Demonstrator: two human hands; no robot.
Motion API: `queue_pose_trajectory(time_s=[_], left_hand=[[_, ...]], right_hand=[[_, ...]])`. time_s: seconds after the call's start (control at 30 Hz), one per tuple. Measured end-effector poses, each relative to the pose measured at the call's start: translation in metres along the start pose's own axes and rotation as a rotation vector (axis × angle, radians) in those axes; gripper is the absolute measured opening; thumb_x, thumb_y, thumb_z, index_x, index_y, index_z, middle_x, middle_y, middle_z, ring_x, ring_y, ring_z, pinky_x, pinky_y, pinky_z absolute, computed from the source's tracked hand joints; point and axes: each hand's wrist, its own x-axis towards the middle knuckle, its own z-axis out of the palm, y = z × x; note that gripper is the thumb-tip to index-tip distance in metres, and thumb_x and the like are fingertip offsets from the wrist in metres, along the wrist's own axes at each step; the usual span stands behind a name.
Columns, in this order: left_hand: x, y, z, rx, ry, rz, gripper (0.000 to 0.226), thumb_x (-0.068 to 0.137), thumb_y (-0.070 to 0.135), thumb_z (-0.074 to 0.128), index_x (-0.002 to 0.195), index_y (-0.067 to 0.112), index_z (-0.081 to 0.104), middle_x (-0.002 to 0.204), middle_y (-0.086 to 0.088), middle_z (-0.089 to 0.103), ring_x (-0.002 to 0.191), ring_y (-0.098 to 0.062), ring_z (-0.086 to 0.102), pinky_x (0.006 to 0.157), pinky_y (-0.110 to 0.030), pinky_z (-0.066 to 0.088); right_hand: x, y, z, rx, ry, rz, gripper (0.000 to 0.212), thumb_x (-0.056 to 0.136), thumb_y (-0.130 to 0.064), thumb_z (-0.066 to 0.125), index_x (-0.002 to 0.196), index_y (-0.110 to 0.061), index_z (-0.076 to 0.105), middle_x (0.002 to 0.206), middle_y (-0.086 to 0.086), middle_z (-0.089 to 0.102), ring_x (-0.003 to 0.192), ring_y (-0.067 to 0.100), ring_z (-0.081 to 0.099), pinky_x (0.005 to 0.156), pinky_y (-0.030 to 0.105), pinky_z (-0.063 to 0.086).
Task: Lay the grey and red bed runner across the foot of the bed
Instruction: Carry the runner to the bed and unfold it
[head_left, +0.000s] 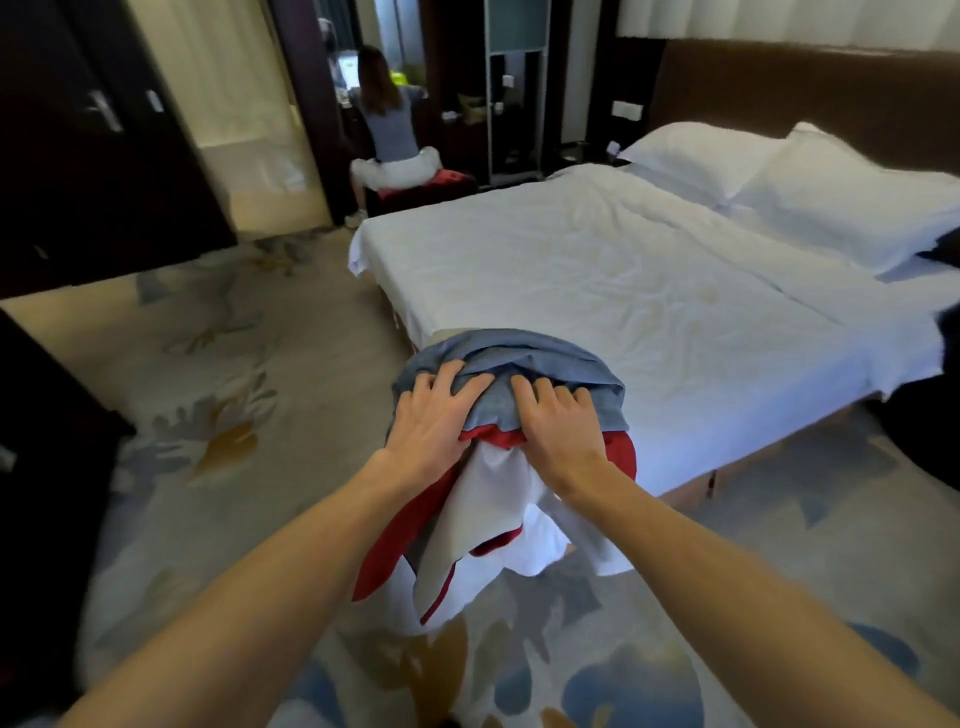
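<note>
Carry-over step imo: left hand (431, 418) and right hand (561, 431), side by side, both clutch the bunched runner (519, 358), bed (623, 270) just beyond them, spreading comes next.

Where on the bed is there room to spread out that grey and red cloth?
The sheet is bare from the bunched runner along the foot to the far corner, and across to the pillows. It is crowded only at the near corner, where the left hand and right hand hold the runner.
</note>
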Motion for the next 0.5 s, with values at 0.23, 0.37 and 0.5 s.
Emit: queue_pose_trajectory(time_s=[0.23,0.37,0.5], left_hand=[[0.079,-0.131,0.018,-0.001,-0.024,-0.048,0.06,0.081,0.022,0.064,0.136,0.028,0.04,0.135,-0.008,0.041,0.103,-0.035,0.048,0.075,-0.051,0.05],[0.124,-0.197,0.024,-0.003,-0.027,-0.053,0.062,0.079,0.024,0.066,0.136,0.028,0.041,0.135,-0.008,0.042,0.102,-0.035,0.049,0.073,-0.049,0.051],[0.171,-0.247,0.031,0.012,-0.025,-0.066,0.061,0.081,0.027,0.064,0.137,0.028,0.04,0.136,-0.008,0.04,0.102,-0.035,0.048,0.07,-0.047,0.051]], right_hand=[[0.135,-0.061,0.06,0.031,-0.023,-0.058,0.033,0.078,-0.016,0.069,0.108,-0.01,0.057,0.084,0.01,0.064,0.07,0.031,0.062,0.065,0.042,0.048],[0.208,-0.089,0.083,0.042,0.005,-0.082,0.03,0.082,-0.017,0.063,0.111,-0.01,0.055,0.086,0.01,0.064,0.071,0.03,0.061,0.066,0.041,0.046],[0.272,-0.103,0.105,0.082,0.026,-0.101,0.025,0.085,-0.017,0.059,0.109,-0.011,0.055,0.087,0.01,0.063,0.071,0.03,0.06,0.065,0.042,0.045]])
